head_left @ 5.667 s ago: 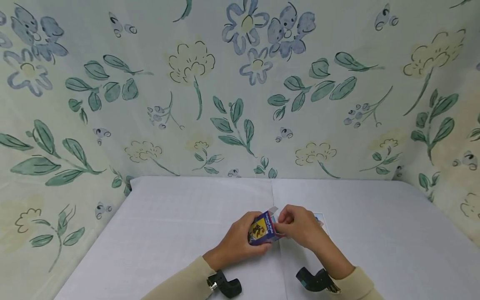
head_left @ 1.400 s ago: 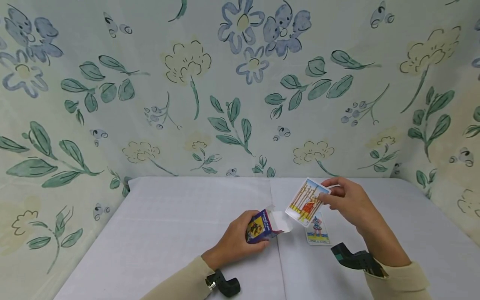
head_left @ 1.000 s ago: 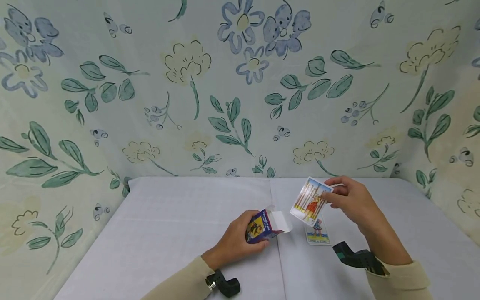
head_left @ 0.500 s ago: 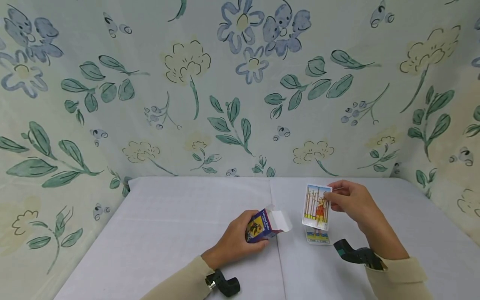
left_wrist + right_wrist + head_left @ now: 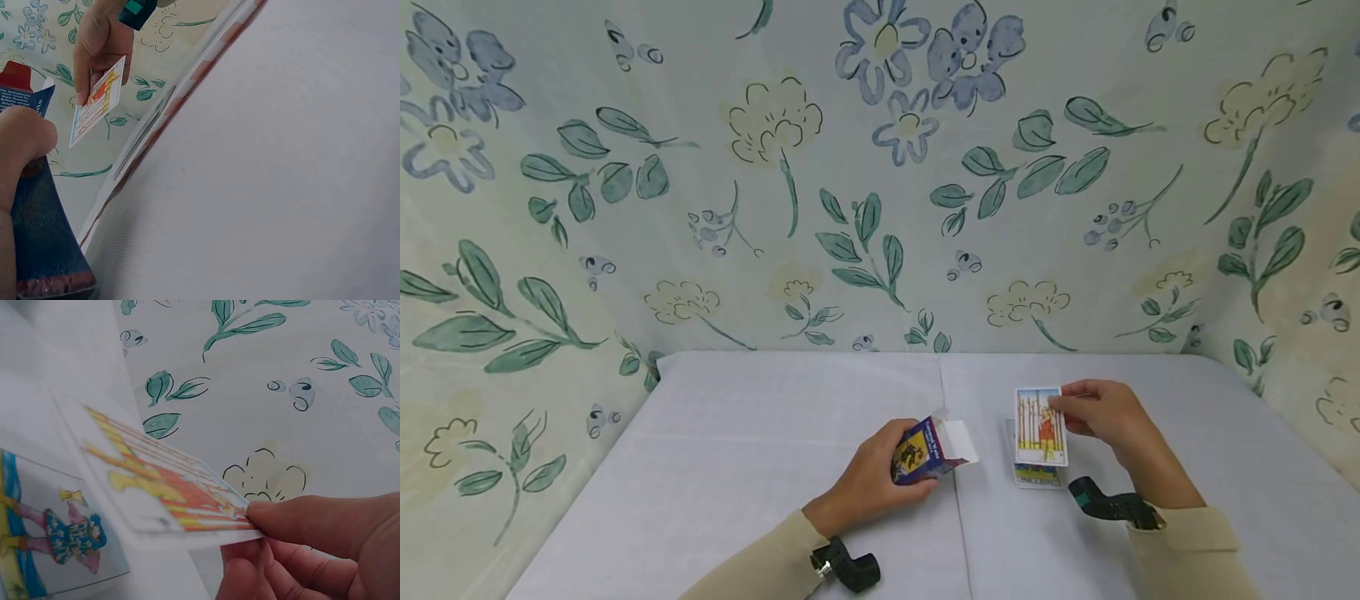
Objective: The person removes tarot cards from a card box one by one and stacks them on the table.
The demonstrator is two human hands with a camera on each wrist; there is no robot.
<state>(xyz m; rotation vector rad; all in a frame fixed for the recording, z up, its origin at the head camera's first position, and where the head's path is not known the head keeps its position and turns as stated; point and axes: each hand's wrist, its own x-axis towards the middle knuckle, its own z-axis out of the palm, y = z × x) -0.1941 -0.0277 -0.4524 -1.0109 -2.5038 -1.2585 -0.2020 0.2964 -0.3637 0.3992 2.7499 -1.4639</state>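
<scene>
My left hand [image 5: 872, 479] grips a small blue and purple card box [image 5: 917, 454] with a yellow picture. Its white end flap [image 5: 958, 442] stands open toward the right. My right hand [image 5: 1105, 417] pinches a tarot card [image 5: 1039, 429] by its right edge, thumb on the face. Tall staves and a red-clad figure are printed on it. Below lies another tarot card [image 5: 69, 531] on the white cloth, showing a figure in a blue patterned tunic. From the head view the held card covers most of it; the right wrist view shows a gap between the two.
A white cloth with a crease covers the table [image 5: 760, 433]. Behind it hangs a floral curtain [image 5: 865, 183]. Black wrist cameras [image 5: 850, 567] are strapped at both sleeves.
Earlier my right fingers were at the box's opening. Since then the staves card has come out, swung from tilted to upright, and moved down over the lying card. My left hand stays nearly still.
</scene>
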